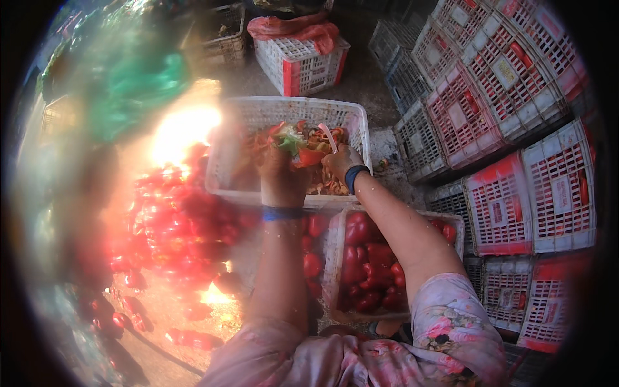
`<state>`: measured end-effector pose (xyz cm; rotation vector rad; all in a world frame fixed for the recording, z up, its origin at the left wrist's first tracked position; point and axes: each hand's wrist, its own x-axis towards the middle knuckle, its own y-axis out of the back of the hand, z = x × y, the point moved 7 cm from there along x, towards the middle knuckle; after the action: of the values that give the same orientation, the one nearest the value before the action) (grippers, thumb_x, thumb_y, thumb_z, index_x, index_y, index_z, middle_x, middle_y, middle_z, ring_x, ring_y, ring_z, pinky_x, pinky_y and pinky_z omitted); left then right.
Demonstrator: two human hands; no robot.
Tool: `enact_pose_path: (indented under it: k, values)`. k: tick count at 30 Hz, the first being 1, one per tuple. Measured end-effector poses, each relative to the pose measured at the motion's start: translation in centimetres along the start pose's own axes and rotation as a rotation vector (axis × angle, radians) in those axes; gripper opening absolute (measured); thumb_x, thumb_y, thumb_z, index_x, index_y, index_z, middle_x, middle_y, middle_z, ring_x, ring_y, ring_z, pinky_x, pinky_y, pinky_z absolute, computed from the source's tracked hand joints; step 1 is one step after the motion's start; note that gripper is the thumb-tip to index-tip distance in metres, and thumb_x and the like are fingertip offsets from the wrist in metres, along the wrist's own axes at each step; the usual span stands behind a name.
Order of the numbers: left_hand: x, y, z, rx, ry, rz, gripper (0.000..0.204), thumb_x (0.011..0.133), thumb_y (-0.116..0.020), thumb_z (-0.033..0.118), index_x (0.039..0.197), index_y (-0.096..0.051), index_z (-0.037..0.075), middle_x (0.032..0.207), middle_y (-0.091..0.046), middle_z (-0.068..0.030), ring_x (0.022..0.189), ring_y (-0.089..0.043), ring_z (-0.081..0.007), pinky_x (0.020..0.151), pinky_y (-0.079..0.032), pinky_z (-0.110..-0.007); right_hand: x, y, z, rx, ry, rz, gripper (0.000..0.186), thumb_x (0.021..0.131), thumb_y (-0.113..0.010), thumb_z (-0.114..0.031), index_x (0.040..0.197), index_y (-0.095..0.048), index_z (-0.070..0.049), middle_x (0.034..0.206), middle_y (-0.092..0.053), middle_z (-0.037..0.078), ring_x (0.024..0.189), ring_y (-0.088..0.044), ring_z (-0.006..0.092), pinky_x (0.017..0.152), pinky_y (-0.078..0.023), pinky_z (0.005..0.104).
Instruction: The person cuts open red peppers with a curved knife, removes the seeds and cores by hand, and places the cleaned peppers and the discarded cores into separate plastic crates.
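Note:
Over a white plastic crate [290, 106] of pepper scraps [329, 184], my left hand [277, 169] grips a partly cut red pepper [308, 155] with a pale green top. Lens haze softens that hand's outline. Close to its right, my right hand [342, 161] is closed on a slender pale pink tool [327, 134] that points up and left; its working end is hard to make out. A crate of whole red peppers [364, 258] stands nearer me, below my right forearm.
A heap of red peppers [161, 219] lies left, partly washed out by glare. Stacked crates [490, 193] line the right. An upturned-looking crate [296, 68] with red mesh sacking [290, 29] sits behind. A green blurred shape [138, 90] is at upper left.

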<state>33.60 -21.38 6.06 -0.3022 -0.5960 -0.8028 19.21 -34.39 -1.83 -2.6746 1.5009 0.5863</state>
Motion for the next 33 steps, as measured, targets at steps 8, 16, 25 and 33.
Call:
enact_pose_path:
  k: [8, 16, 25, 33]
  values:
    - [-2.6, -2.9, -1.8, -0.445, 0.637, -0.226, 0.035, 0.087, -0.066, 0.033, 0.1, -0.062, 0.001, 0.078, -0.064, -0.0042, 0.059, -0.058, -0.0104, 0.05, -0.045, -0.023, -9.5, -2.2, -7.0, -0.771, 0.673, 0.04, 0.034, 0.097, -0.035, -0.008, 0.125, -0.047, 0.007, 0.118, -0.056, 0.019, 0.095, -0.061, 0.0179, 0.069, -0.052, 0.0269]
    - [-5.7, -5.3, 3.8, -0.344, 0.892, -0.302, 0.025, 0.087, -0.067, 0.025, 0.092, -0.064, 0.0, 0.068, -0.061, -0.0022, 0.058, -0.053, -0.0066, 0.048, -0.041, -0.022, -17.7, 0.1, -7.7, -0.644, 0.761, 0.504, 0.025, 0.084, -0.066, -0.026, 0.094, -0.064, -0.003, 0.081, -0.066, 0.013, 0.071, -0.064, 0.0227, 0.068, -0.051, 0.0329]
    - [-12.7, -9.1, 7.1, -0.251, 0.898, -0.457, 0.03, 0.086, -0.068, 0.031, 0.083, -0.065, 0.001, 0.064, -0.06, -0.0026, 0.049, -0.051, -0.0075, 0.045, -0.04, -0.025, -23.7, 5.4, 2.6, -0.154, 0.196, 0.451, 0.042, 0.077, -0.069, -0.021, 0.113, -0.056, -0.004, 0.101, -0.061, 0.011, 0.087, -0.059, 0.0265, 0.072, -0.047, 0.0365]
    - [-23.5, -12.4, 12.3, -0.372, 1.051, -0.819, 0.03, 0.087, -0.068, 0.033, 0.095, -0.063, 0.005, 0.064, -0.056, 0.0007, 0.047, -0.046, -0.0073, 0.041, -0.034, -0.023, -34.4, 10.0, 7.8, -0.465, 0.375, 0.578, 0.029, 0.096, -0.049, -0.029, 0.108, -0.061, -0.005, 0.092, -0.066, 0.004, 0.074, -0.063, 0.014, 0.061, -0.05, 0.0269]
